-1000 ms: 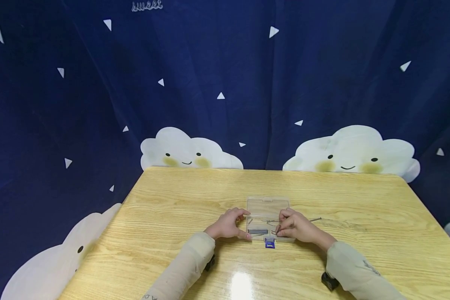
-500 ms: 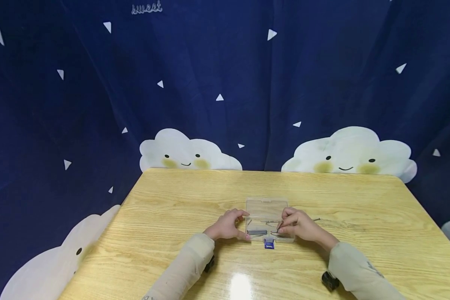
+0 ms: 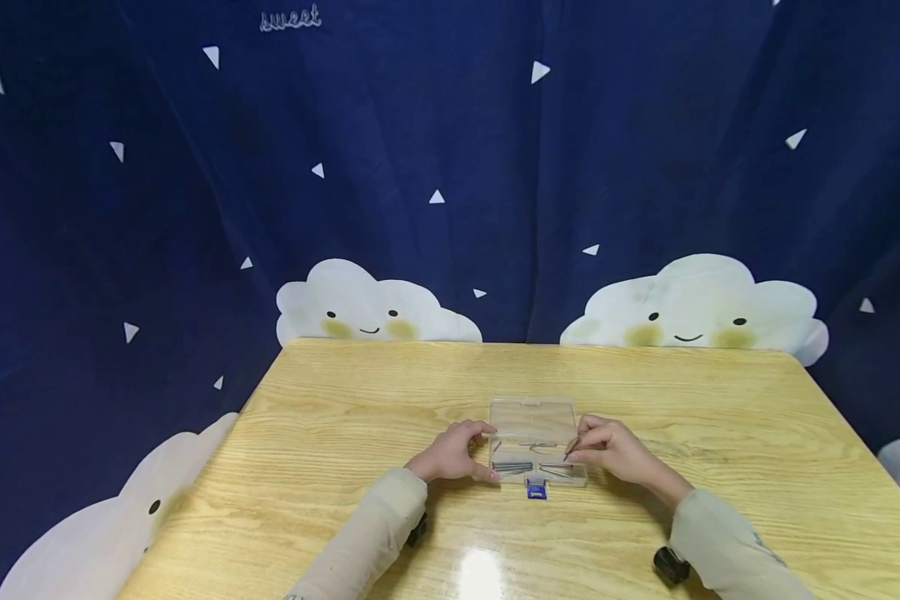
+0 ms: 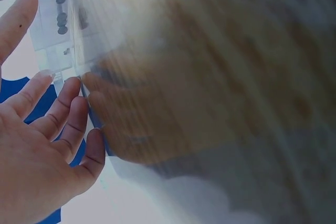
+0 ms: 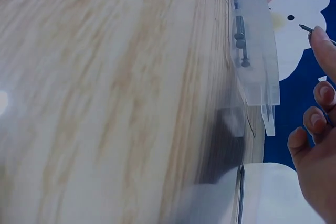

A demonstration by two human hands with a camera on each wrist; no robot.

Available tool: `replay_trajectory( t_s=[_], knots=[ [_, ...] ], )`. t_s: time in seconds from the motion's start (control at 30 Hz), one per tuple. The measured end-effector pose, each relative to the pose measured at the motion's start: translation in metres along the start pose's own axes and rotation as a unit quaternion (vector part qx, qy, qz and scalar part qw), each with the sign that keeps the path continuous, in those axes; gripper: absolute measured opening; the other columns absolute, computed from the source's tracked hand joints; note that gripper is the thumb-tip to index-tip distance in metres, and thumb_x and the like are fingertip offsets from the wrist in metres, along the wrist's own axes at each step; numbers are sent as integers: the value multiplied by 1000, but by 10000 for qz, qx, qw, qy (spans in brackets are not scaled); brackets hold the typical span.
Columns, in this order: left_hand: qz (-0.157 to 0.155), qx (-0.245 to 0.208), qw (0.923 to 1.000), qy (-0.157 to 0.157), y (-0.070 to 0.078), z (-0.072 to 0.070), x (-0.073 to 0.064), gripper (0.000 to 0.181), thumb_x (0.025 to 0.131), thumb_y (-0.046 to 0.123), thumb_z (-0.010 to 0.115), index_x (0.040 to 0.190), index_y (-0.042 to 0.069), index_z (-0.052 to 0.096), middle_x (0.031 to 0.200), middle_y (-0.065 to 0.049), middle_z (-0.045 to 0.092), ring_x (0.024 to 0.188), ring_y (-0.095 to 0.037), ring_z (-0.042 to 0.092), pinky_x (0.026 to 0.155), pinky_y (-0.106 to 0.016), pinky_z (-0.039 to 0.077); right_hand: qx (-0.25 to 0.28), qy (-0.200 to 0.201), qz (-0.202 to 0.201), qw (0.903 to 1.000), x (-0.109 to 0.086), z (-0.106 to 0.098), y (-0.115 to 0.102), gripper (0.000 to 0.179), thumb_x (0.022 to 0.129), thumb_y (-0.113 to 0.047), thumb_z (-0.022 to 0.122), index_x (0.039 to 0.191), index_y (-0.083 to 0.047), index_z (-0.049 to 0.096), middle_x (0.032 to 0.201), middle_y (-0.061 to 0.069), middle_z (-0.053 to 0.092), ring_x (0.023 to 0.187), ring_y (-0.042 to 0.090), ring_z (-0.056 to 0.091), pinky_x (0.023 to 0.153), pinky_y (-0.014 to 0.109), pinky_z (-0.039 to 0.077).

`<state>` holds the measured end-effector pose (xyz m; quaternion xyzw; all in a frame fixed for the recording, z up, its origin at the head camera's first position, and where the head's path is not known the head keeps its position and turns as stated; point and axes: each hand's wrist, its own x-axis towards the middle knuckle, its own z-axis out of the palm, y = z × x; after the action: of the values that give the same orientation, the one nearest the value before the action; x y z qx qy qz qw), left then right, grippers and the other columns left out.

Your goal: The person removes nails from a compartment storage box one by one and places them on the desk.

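A clear plastic box lies on the table with its lid tipped back and a blue latch at its front. Nails fill the front left compartment; a few more nails lie front right, with thinner pieces behind. My left hand rests at the box's left end, thumb and fingers spread, fingertips against its corner. Over the right end, my right hand pinches a dark nail between thumb and forefinger, its point sticking out. The nail's other end is hidden by the hand in the right wrist view.
Another nail lies on the wooden table beyond the box's right end, hidden behind the right hand in the head view. A dark blue curtain with white clouds hangs behind the table.
My right hand has moved right from over the front right compartment, lifting a nail with it; the nails left there now show. The left hand stays at the box.
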<state>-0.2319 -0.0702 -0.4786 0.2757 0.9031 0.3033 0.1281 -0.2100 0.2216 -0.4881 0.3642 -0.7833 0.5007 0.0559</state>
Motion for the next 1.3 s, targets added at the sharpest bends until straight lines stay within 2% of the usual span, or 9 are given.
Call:
replay_trajectory(
  t_s=[0.2,0.33,0.4,0.67,1.0,1.17,1.3],
  knots=[
    [-20,-59,10000,-40,-1,0,0,69,66,34,81,124,10,52,98,-2,54,86,-18,47,74,-29,36,21,112,-158,9998,-3,-6,-12,14,71,14,67,76,2,70,66,5,45,59,11,41,52,25,37],
    [41,-101,9999,-42,-2,1,1,69,67,33,81,124,9,52,94,-2,53,83,-17,46,71,-27,36,17,191,-35,9998,-4,-10,-29,12,71,14,67,75,4,69,65,5,46,58,10,41,51,25,36],
    [49,-132,9999,-49,-2,1,1,69,67,33,81,124,8,52,91,-2,53,81,-18,46,70,-27,35,-17,214,57,9998,-6,-12,-31,10,71,14,67,75,5,69,65,5,45,58,10,41,51,26,36],
    [48,-232,9997,-59,-2,1,0,68,67,32,81,124,8,52,87,-2,52,79,-19,46,69,-27,35,-301,332,286,9986,-24,-22,-5,9,74,10,67,78,2,70,65,0,43,56,10,35,49,27,32],
    [40,-312,9995,-78,1,-1,-1,68,67,31,81,124,7,52,88,-4,52,79,-19,45,69,-27,34,-691,572,435,9950,-39,-34,-3,13,75,5,69,76,-8,69,67,-6,50,53,6,35,47,24,31],
    [22,-314,9995,-66,2,-2,-1,67,68,31,81,124,7,52,89,-5,53,80,-21,46,69,-27,34,-759,662,436,9940,-45,-39,-2,16,74,8,68,75,-8,68,69,-3,52,54,7,36,47,24,31],
    [49,-280,9996,-53,1,-2,-1,67,68,31,81,124,7,52,89,-5,53,79,-20,46,69,-27,34,-824,706,591,9923,-51,-42,1,15,76,7,67,75,-8,67,72,-2,53,58,6,40,50,23,34]
  ],
)
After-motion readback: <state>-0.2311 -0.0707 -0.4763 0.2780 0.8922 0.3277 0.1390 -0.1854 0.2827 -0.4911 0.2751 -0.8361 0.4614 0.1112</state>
